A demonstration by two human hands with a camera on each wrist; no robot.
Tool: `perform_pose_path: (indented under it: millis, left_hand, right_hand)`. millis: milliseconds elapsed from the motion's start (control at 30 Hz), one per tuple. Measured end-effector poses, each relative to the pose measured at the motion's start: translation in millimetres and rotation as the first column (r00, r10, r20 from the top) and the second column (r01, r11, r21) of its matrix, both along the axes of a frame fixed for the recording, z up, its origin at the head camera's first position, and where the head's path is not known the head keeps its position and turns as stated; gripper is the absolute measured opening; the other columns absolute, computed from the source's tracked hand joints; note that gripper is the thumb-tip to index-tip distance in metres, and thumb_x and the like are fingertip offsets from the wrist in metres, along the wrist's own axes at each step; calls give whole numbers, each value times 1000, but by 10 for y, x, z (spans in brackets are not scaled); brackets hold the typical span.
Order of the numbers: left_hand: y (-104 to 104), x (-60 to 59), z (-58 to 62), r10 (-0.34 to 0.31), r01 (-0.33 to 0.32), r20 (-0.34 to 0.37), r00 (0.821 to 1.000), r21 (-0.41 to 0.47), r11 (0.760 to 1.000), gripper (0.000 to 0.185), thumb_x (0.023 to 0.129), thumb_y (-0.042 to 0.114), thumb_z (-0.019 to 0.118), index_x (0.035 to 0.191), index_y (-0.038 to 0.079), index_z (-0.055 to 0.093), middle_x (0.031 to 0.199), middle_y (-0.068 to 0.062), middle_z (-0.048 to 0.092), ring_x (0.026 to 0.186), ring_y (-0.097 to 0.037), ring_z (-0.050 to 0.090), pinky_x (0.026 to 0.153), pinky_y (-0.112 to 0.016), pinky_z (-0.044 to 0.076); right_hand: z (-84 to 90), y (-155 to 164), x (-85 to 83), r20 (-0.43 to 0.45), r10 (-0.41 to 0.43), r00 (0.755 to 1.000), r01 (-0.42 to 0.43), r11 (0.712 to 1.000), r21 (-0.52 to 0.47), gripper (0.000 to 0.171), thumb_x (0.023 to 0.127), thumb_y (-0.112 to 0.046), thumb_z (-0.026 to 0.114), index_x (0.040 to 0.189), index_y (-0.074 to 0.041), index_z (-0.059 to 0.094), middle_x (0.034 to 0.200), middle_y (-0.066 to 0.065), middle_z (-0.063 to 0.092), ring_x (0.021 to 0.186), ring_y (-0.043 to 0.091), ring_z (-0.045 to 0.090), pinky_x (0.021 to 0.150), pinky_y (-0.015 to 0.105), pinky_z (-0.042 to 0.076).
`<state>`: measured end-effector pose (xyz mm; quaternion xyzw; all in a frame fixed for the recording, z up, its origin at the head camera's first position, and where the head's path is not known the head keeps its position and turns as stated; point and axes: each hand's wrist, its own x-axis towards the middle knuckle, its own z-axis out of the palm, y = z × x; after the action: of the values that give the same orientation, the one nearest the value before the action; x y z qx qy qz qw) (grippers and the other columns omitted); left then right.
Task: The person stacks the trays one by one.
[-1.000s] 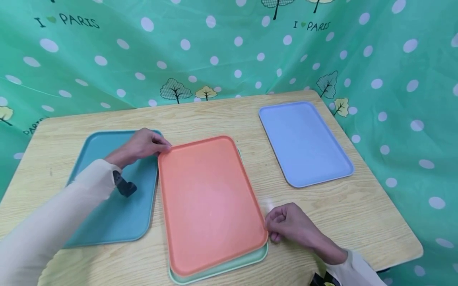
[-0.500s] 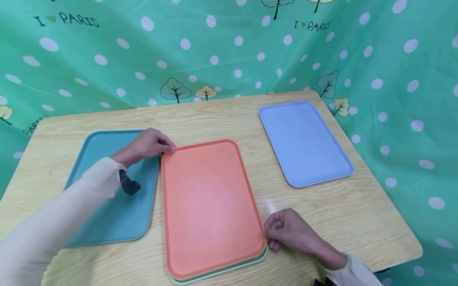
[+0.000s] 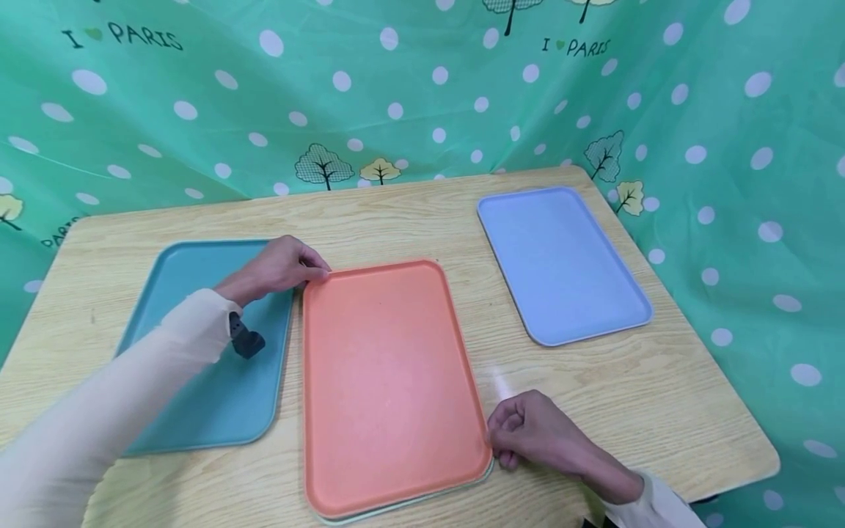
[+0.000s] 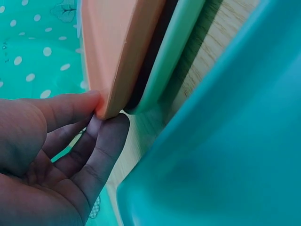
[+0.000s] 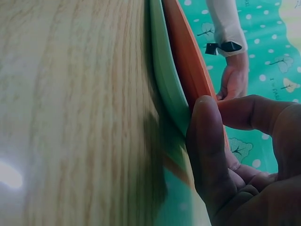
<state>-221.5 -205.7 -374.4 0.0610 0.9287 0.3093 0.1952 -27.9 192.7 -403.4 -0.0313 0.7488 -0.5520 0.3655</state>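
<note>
An orange tray (image 3: 396, 389) lies over a light green tray (image 3: 403, 501), which shows only as a thin strip along the near edge. My left hand (image 3: 280, 265) pinches the orange tray's far left corner between thumb and fingers. At the near right corner my right hand (image 3: 538, 433) pinches the orange rim. In the left wrist view a dark gap separates the orange tray (image 4: 110, 52) from the green tray (image 4: 171, 52) below it. The right wrist view shows the green tray (image 5: 165, 70) close under the orange tray (image 5: 190, 61) at my fingertips.
A teal tray (image 3: 218, 396) lies on the left, under my left forearm. A periwinkle blue tray (image 3: 564, 264) lies at the back right of the wooden table (image 3: 660, 411). Green dotted cloth (image 3: 409, 88) hangs behind and to the right.
Both hands have shifted the orange tray slightly right and nearer at its far end, and it has turned a little. Less of the green tray shows along the near edge. The other trays stay put.
</note>
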Motion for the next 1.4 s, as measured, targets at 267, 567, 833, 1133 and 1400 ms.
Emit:
perform_pose_path:
  millis: [267,567,833,1133,1400]
  left_hand:
    - [3,10,2,-39,39,-28,999,5,999,18,93,14,68,105,3,76,99,-14,74,80,-22,57,65,-28,45]
    - [24,34,20,-79,77,-52,996,-34,996,14,92,13,68,100,5,78,96,-12,75,80,-21,58,66,-28,45]
    - [49,69,35,-81,77,-58,995,-69,995,14,92,13,68,100,5,77,96,-12,75,80,-20,58,65,-26,46]
    - [33,87,9,-126,115,-138,982,-84,990,13,92,12,69,97,3,77,92,-13,75,74,-19,59,60,-26,44]
    - [29,117,-31,-123,110,-153,981,-89,990,13,92,11,69,98,3,77,93,-14,74,70,-17,57,56,-26,43]
  right_hand:
    - [-3,-29,31,-25,17,1000,-17,1000,4,6,83,0,63,85,6,65,67,9,66,55,15,63,52,27,56]
    - [16,-55,51,-98,65,993,-59,996,68,3,82,1,62,82,0,65,64,7,65,52,14,62,50,27,55]
    - [34,-70,54,-126,78,989,-66,994,90,5,80,3,62,80,-2,65,63,7,66,51,14,62,49,28,55]
    - [69,-70,45,-161,95,982,-71,987,144,6,79,2,61,79,-3,65,61,4,66,50,14,63,48,27,54]
    - [54,-34,6,-160,71,985,-51,991,128,6,80,3,62,81,-2,65,63,7,67,51,18,64,49,31,56]
